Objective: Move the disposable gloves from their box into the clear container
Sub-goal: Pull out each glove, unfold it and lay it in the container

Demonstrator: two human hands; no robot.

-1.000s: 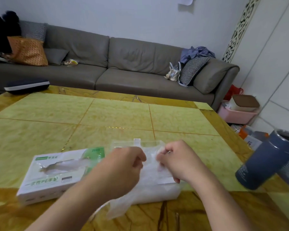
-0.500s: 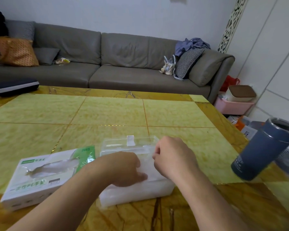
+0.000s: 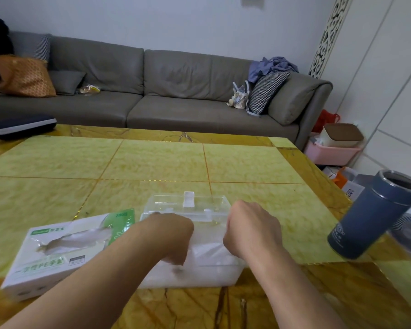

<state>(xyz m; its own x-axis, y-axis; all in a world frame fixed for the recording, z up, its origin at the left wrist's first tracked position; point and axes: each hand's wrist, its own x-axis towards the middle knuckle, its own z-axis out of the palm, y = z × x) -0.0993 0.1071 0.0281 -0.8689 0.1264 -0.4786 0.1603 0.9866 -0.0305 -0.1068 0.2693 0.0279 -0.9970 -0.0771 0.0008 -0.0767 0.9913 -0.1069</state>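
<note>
A long grey-brown leather sofa (image 3: 152, 91) stands against the pale wall (image 3: 176, 22) at the far side. Near it lies a yellow-green marble-patterned table (image 3: 152, 162) with amber borders. At the right, white panelled cabinet doors (image 3: 389, 91) rise beside a carved white lattice screen (image 3: 330, 36).

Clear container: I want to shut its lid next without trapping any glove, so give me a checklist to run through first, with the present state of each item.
1. Gloves inside the container: ok, a white stack fills it.
2. No glove hanging over the near wall: ok as far as shown.
3. Lid free to swing: ok, it stands open at the back.
4. Hands out of the lid's path: not ok, left hand and right hand press down into the container.
5. Stack below the rim: cannot tell, the hands cover it.
6. Box clear of the container: ok, it lies beside it on the left.
</note>
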